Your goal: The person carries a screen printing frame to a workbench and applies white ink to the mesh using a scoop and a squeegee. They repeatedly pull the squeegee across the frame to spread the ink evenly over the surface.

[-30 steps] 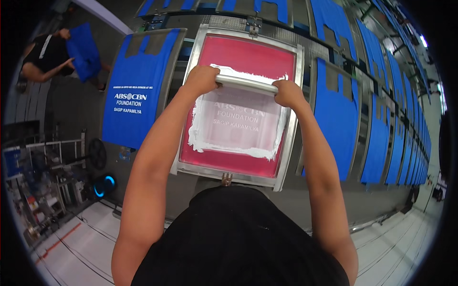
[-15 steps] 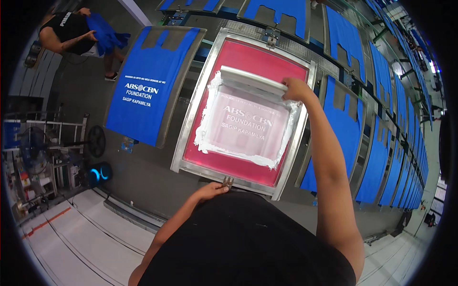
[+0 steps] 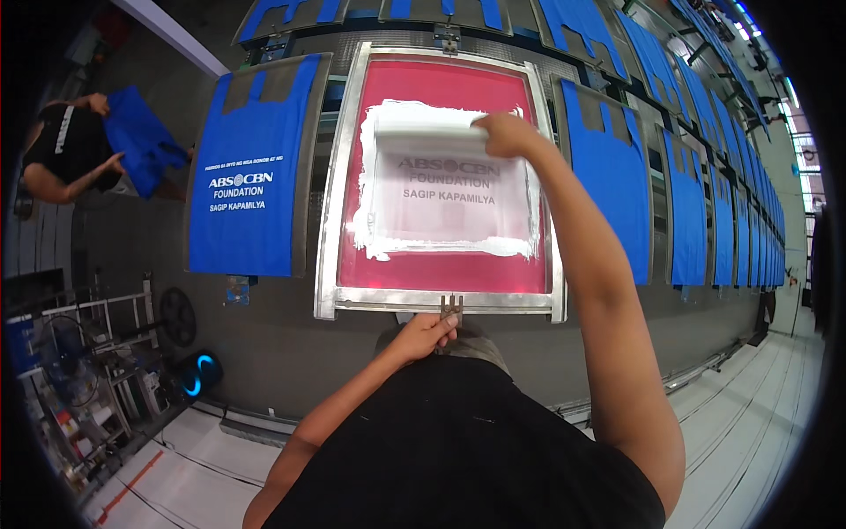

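Squeegee (image 3: 425,130) lies crosswise, right fingers (image 3: 484,132) clamping its right end, left fingers (image 3: 446,326) a bracket (image 3: 452,305).

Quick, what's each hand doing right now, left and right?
Left hand: closed on the small metal bracket at the frame's near edge.
Right hand: closed on the right end of the squeegee.

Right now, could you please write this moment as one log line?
left hand: holds metal clip; right hand: holds squeegee; white ink: on red screen; printed blue sheet: left of screen
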{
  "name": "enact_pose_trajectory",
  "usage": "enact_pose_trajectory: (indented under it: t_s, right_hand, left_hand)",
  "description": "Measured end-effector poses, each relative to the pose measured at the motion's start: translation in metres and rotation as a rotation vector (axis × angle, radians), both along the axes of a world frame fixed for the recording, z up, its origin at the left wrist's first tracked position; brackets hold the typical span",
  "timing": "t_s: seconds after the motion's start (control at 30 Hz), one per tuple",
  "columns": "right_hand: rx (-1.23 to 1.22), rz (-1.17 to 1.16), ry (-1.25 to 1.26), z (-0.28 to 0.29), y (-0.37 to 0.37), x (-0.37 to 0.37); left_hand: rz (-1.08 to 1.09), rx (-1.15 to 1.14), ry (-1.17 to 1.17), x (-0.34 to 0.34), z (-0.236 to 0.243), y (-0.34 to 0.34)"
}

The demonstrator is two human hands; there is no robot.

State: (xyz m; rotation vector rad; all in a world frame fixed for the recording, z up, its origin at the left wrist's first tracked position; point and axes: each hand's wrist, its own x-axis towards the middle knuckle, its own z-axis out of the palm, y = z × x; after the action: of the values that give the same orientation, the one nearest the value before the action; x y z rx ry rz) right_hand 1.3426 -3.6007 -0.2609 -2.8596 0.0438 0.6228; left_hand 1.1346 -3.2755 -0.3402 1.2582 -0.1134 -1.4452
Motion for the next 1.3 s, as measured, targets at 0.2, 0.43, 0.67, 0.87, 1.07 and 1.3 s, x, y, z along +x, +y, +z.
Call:
enact_pose_trajectory:
  t_s: [0.2, 0.43, 0.67, 0.87, 1.07, 1.3]
  right_hand:
    - [-0.008, -0.016, -0.113, 0.01, 0.101, -0.179]
    - [0.006, -0.042, -0.301, 0.003, 0.082, -0.195]
    - [0.274, -0.314, -0.216, -0.046, -0.013, -0.221]
    - [0.8, -0.665, -0.12, -0.083, -0.045, -0.205]
    - [0.966, -0.843, -0.168, -0.077, -0.038, -0.184]
    - [0.971, -0.869, -0.172, 0.002, -0.088, -0.238]
  left_hand:
    - [0.057, 0.057, 0.031, -0.003, -0.005, -0.001]
    - [-0.098, 0.326, -0.256, -0.014, -0.052, -0.007]
    - [-0.101, 0.464, -0.317, -0.018, -0.066, 0.004]
    - [0.451, 0.887, -1.045, 0.105, 0.012, 0.037]
    - [0.659, 0.506, -0.798, 0.153, -0.12, 0.08]
    - [0.648, 0.463, -0.875, 0.089, 0.01, 0.022]
